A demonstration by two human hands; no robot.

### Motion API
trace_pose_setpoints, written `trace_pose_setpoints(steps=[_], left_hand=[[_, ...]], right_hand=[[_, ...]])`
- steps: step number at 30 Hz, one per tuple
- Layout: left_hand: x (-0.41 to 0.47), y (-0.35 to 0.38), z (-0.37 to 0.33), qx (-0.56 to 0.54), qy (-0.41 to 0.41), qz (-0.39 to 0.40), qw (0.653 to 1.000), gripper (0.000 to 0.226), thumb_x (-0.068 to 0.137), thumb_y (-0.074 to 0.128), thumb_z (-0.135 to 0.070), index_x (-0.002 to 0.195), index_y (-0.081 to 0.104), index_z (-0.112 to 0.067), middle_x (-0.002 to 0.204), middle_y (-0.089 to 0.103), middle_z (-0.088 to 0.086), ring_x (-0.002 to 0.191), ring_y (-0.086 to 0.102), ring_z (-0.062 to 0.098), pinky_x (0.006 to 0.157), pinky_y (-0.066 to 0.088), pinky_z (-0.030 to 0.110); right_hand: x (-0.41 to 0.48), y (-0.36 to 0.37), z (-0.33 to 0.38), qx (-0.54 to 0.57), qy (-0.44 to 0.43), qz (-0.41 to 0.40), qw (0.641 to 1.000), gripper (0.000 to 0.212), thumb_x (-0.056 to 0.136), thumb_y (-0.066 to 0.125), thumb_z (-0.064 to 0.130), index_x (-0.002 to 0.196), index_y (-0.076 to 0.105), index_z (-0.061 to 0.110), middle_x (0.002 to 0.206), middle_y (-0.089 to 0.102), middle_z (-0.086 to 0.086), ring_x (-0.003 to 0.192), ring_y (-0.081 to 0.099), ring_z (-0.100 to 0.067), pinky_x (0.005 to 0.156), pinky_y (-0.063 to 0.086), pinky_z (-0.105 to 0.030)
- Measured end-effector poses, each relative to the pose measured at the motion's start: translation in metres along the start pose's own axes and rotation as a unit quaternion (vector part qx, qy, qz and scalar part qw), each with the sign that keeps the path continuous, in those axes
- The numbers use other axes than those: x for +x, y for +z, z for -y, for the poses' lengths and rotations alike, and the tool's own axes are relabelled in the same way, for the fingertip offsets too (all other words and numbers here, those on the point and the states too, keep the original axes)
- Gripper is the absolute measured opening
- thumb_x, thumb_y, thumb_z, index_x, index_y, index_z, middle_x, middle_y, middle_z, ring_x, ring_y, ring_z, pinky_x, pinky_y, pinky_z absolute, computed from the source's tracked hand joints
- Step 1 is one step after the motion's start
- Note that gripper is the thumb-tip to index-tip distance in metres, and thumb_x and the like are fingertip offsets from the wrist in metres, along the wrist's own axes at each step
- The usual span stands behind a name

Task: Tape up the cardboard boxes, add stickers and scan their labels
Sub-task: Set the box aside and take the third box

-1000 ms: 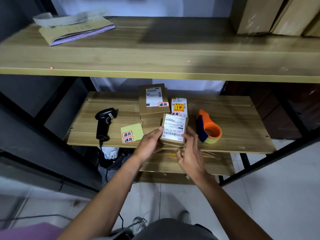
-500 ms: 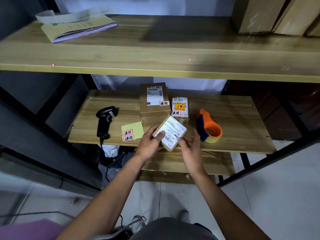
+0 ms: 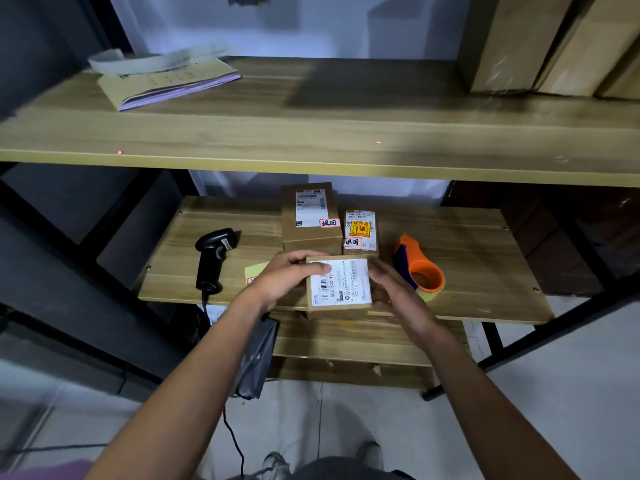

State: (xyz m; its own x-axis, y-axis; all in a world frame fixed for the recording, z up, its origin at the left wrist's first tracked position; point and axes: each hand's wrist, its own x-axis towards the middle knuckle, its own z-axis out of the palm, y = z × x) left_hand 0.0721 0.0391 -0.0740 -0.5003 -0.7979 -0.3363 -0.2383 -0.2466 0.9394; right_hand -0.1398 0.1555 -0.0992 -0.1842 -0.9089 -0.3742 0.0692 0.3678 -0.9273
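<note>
Holding one small box (image 3: pixel 340 286), label (image 3: pixel 344 277) up, at the front edge of the shelf (image 3: pixel 485 271): left hand (image 3: pixel 287 282) pinching its left side, right hand (image 3: pixel 398 296) against its right, grip we cannot tell; we judge it light, stiff, best held by opposite sides.

Orange tape dispenser (image 3: pixel 420 270), black scanner (image 3: pixel 213 259)

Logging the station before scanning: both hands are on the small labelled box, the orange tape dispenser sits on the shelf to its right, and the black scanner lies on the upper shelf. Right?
Not quite: the head view shows the black scanner on the middle shelf, left of the small labelled box, not on the upper one. The rest holds.
</note>
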Motion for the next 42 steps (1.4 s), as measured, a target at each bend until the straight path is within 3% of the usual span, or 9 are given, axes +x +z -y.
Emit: trace_pose_setpoints(steps=[5, 9, 14, 19, 23, 30, 34, 38, 42], left_hand=[[-0.002, 0.001, -0.01, -0.031, -0.022, 0.045, 0.998, 0.028, 0.088, 0.072, -0.009, 0.114, 0.077, -0.018, 0.108, 0.077, 0.007, 0.097, 0.073, 0.017, 0.075, 0.055, 0.022], [-0.003, -0.002, -0.006, -0.048, -0.056, 0.055, 0.996, 0.032, 0.088, 0.071, -0.008, 0.119, 0.074, -0.019, 0.107, 0.077, 0.011, 0.096, 0.074, 0.022, 0.069, 0.057, 0.025], [0.002, 0.0, 0.006, -0.07, -0.077, -0.014, 0.994, 0.053, 0.071, 0.089, -0.021, 0.118, 0.065, -0.018, 0.108, 0.077, 0.008, 0.101, 0.073, 0.023, 0.089, 0.055, 0.035], [0.004, 0.008, 0.016, -0.127, -0.074, -0.078, 0.986, 0.059, 0.073, 0.089, -0.033, 0.121, 0.063, -0.009, 0.102, 0.078, 0.008, 0.099, 0.075, 0.024, 0.092, 0.058, 0.04], [0.0, 0.015, 0.022, -0.154, -0.067, -0.116, 0.979, 0.076, 0.066, 0.076, -0.063, 0.124, 0.065, -0.016, 0.105, 0.078, 0.001, 0.108, 0.071, 0.025, 0.096, 0.052, 0.044], [-0.009, 0.033, 0.047, -0.186, -0.076, -0.181, 0.963, 0.058, 0.079, 0.075, -0.056, 0.119, 0.058, -0.018, 0.11, 0.075, 0.002, 0.108, 0.069, 0.024, 0.101, 0.051, 0.046], [-0.016, 0.051, 0.047, -0.177, -0.058, -0.123, 0.975, 0.042, 0.092, 0.07, -0.039, 0.13, 0.055, -0.03, 0.115, 0.075, 0.004, 0.104, 0.073, 0.02, 0.073, 0.057, 0.028], [-0.015, 0.054, 0.052, -0.16, -0.038, -0.106, 0.981, 0.066, 0.093, 0.07, -0.038, 0.151, 0.037, -0.041, 0.129, 0.069, -0.001, 0.116, 0.066, 0.022, 0.088, 0.055, 0.033], [-0.011, 0.05, 0.059, -0.132, -0.046, -0.119, 0.983, 0.05, 0.093, 0.07, -0.041, 0.139, 0.051, -0.035, 0.125, 0.071, 0.001, 0.115, 0.066, 0.021, 0.097, 0.054, 0.039]], right_hand=[[0.001, -0.002, 0.01, 0.001, -0.004, 0.069, 0.998, 0.035, 0.096, 0.062, 0.035, 0.131, 0.059, 0.029, 0.122, 0.072, -0.002, 0.112, 0.069, -0.024, 0.095, 0.054, -0.045], [-0.001, -0.001, 0.008, -0.027, -0.007, 0.086, 0.996, 0.05, 0.079, 0.073, 0.048, 0.125, 0.063, 0.031, 0.129, 0.068, -0.001, 0.113, 0.068, -0.023, 0.085, 0.059, -0.04], [0.003, 0.004, 0.003, -0.025, -0.015, 0.057, 0.998, 0.056, 0.091, 0.071, 0.029, 0.136, 0.046, 0.051, 0.124, 0.07, 0.004, 0.105, 0.072, -0.02, 0.082, 0.06, -0.036], [0.005, 0.009, -0.005, -0.008, -0.035, 0.011, 0.999, 0.074, 0.092, 0.071, 0.027, 0.15, 0.031, 0.046, 0.116, 0.074, -0.001, 0.098, 0.074, -0.021, 0.078, 0.059, -0.035], [0.011, 0.013, -0.009, 0.027, -0.046, -0.035, 0.998, 0.06, 0.094, 0.069, 0.025, 0.147, 0.044, 0.037, 0.117, 0.073, -0.002, 0.098, 0.074, -0.022, 0.088, 0.06, -0.044], [0.015, 0.018, -0.016, 0.122, -0.064, -0.143, 0.98, 0.062, 0.091, 0.072, 0.023, 0.144, 0.045, 0.037, 0.123, 0.067, 0.013, 0.114, 0.066, -0.014, 0.088, 0.058, -0.037], [0.014, 0.028, -0.024, 0.116, -0.06, -0.167, 0.977, 0.064, 0.093, 0.069, 0.02, 0.148, 0.039, 0.032, 0.123, 0.067, 0.01, 0.111, 0.067, -0.013, 0.076, 0.058, -0.026], [0.009, 0.031, -0.03, 0.05, -0.066, -0.145, 0.986, 0.047, 0.095, 0.068, 0.02, 0.135, 0.046, 0.033, 0.122, 0.067, 0.007, 0.106, 0.067, -0.008, 0.08, 0.055, -0.021], [0.01, 0.031, -0.04, -0.028, -0.067, -0.131, 0.989, 0.052, 0.089, 0.075, 0.024, 0.135, 0.05, 0.031, 0.122, 0.068, 0.012, 0.108, 0.066, 0.001, 0.086, 0.054, -0.018]])
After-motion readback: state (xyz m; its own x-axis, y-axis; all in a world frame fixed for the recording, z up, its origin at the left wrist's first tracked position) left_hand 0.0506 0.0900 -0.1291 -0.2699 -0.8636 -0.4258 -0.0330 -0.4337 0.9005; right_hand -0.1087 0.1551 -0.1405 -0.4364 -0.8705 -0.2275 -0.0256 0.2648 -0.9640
